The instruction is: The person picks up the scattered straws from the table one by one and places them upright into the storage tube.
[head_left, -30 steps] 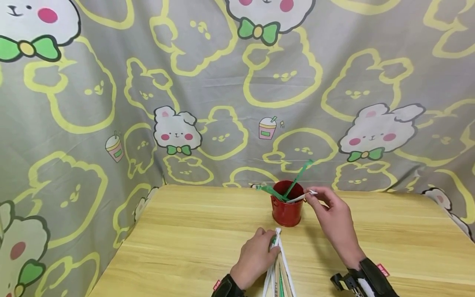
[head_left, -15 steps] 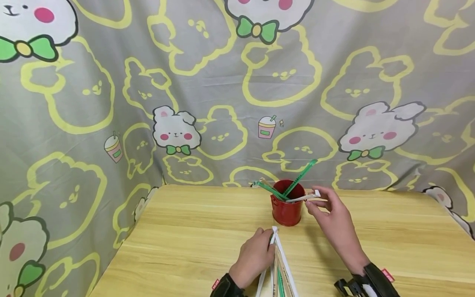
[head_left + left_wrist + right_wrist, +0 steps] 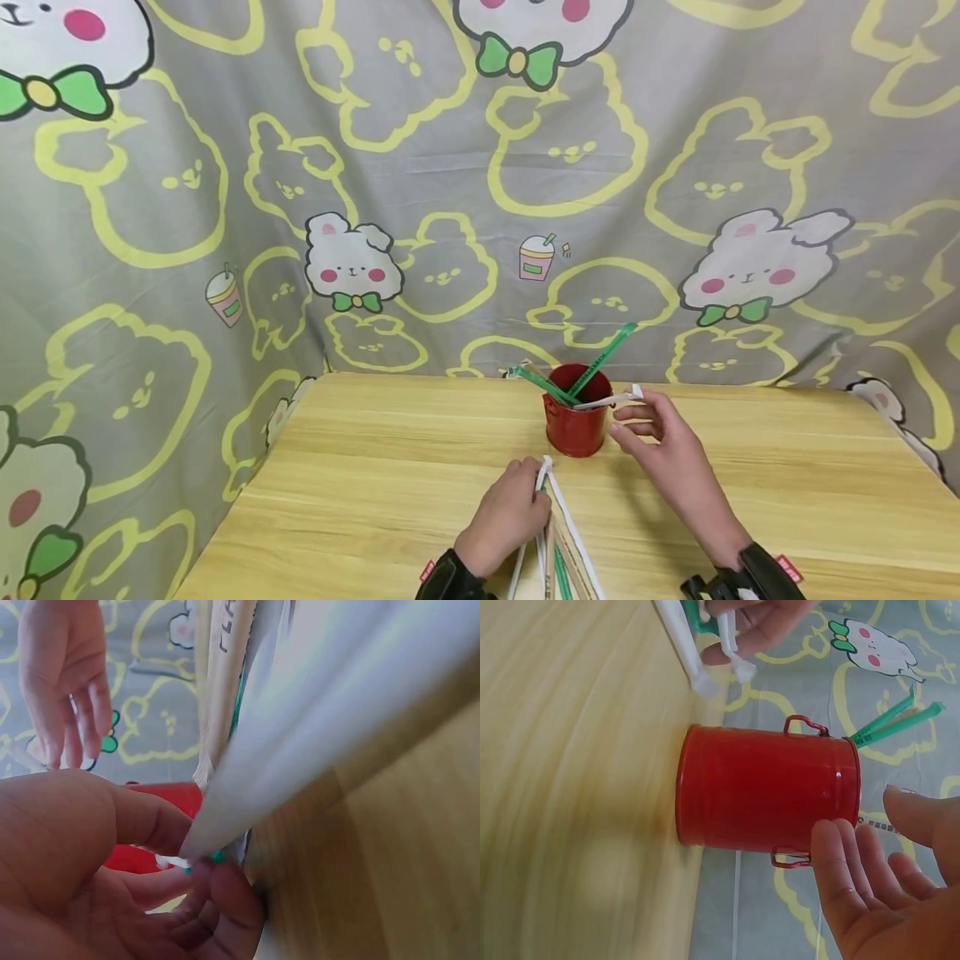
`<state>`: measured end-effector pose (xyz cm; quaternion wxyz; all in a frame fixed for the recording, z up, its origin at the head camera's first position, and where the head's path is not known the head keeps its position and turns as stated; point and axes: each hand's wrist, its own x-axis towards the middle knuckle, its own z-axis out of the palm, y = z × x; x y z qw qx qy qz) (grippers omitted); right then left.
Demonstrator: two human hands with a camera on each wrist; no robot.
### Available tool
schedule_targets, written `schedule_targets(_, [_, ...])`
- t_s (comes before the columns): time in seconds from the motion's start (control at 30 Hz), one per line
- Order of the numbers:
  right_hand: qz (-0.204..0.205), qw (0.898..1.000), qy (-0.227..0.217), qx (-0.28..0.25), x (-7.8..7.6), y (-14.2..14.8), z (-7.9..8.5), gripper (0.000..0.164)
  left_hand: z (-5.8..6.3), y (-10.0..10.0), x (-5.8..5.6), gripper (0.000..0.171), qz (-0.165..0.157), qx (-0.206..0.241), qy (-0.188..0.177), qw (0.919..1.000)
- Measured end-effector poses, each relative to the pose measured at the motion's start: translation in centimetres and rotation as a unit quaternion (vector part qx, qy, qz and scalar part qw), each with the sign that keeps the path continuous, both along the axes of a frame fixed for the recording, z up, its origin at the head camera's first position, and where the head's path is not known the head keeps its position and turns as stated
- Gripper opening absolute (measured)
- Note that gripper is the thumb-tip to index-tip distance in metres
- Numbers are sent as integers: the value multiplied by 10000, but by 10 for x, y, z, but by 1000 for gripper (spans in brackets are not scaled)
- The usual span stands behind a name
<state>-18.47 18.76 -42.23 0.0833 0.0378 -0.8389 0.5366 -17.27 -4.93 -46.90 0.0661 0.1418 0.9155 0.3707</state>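
A bunch of wrapped drinking straws [image 3: 551, 558], white, tan and green, lies in the grip of my left hand [image 3: 506, 512] low over the table. Its thumb and fingers pinch the far ends; in the left wrist view a tan straw [image 3: 226, 682] bears printed letters. A red bucket [image 3: 573, 429] stands upright just beyond, holding green straws [image 3: 603, 358], a tan one and a white straw [image 3: 611, 401] that leans out to the right. Beside the rim, my right hand [image 3: 667, 450] has its fingers extended around that straw's end, apparently without holding it.
The wooden table [image 3: 360, 467] runs back to a grey curtain [image 3: 427, 183] printed with yellow outlines and white rabbits. Small wire handles [image 3: 791, 859] stick out from the bucket's sides. Both wrists wear black straps.
My right hand has loosened its fingers from the white straw, which now leans on the bucket's rim. The left hand with its bunch has shifted slightly left.
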Motion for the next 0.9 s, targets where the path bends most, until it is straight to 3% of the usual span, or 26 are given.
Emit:
schedule_targets(0.17, [222,9997,-68,-64,2,-4,-4,52,2,-2,-2,11,-206,333,188,9991])
schedule_targets(0.43, [247,9995,-94,195,5,-3,-12,47,6,-4,-5,24,-205,1304,62,9912])
schedule_targets(0.67, [301,9986,-376,198,9,0,-23,36,17,-11,-12,35,-46,2414,-349,9698])
schedule_targets(0.77, [401,9974,-558,227,12,2,-28,33,24,-15,-12,35,114,2806,-321,9592])
schedule_targets(0.9, [600,9944,-867,-114,16,4,-34,33,36,-18,-14,30,194,3346,-173,9420])
